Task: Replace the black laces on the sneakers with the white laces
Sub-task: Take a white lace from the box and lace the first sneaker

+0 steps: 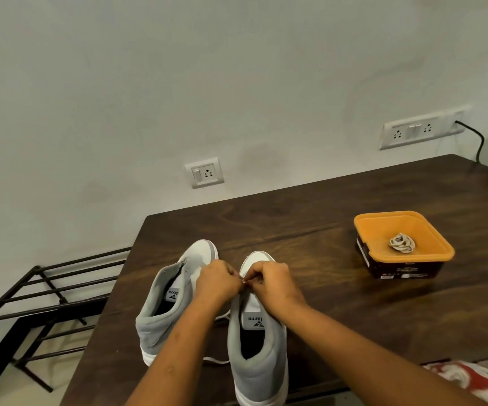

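White lace [218,361], limp and light, likely handled best near its tip; left hand [218,281] and right hand [269,284] pinched it, lower centre.

Brand "larro" on the tongue labels [173,295] of the left sneaker [156,326] and right sneaker [259,373].

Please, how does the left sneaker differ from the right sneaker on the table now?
The left sneaker lies turned at an angle; the right sneaker points straight away. The left hand and right hand pinch a white lace over the right sneaker's front, while the left sneaker's visible eyelets look bare. Both are grey with white toes and soles.
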The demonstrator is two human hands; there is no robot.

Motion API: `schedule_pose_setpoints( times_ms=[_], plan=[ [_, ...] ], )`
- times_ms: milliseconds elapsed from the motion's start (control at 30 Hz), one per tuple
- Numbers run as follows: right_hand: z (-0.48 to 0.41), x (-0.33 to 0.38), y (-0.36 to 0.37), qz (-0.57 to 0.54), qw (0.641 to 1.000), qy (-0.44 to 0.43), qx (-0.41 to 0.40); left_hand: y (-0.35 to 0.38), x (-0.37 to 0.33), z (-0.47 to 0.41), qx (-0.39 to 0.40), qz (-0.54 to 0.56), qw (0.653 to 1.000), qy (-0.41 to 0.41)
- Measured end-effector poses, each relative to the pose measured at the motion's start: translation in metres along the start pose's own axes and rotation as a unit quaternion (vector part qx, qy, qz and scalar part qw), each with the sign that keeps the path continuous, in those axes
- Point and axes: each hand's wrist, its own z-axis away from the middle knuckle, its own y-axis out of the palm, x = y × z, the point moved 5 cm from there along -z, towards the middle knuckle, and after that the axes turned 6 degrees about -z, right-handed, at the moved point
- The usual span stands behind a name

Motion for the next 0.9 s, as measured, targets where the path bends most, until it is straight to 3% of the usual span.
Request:
schedule_pose_setpoints(
  times_ms=[167,400,567,900],
  plan=[
    [-0.002,-0.004,0.001,-0.018,1.000,0.018,-0.018,0.009,-0.005,0.000,0.014,-0.058,0.998,-0.003],
    [-0.003,-0.007,-0.001,-0.027,0.999,0.036,-0.020,0.018,-0.018,0.008,-0.107,-0.192,0.974,0.056],
    [-0.003,-0.005,-0.005,-0.012,0.999,0.040,-0.011,0.019,-0.020,0.009,-0.125,-0.218,0.965,0.078],
    [-0.003,-0.005,0.005,-0.004,0.999,0.036,0.012,0.006,-0.010,0.001,-0.049,-0.109,0.993,0.020]
  ],
)
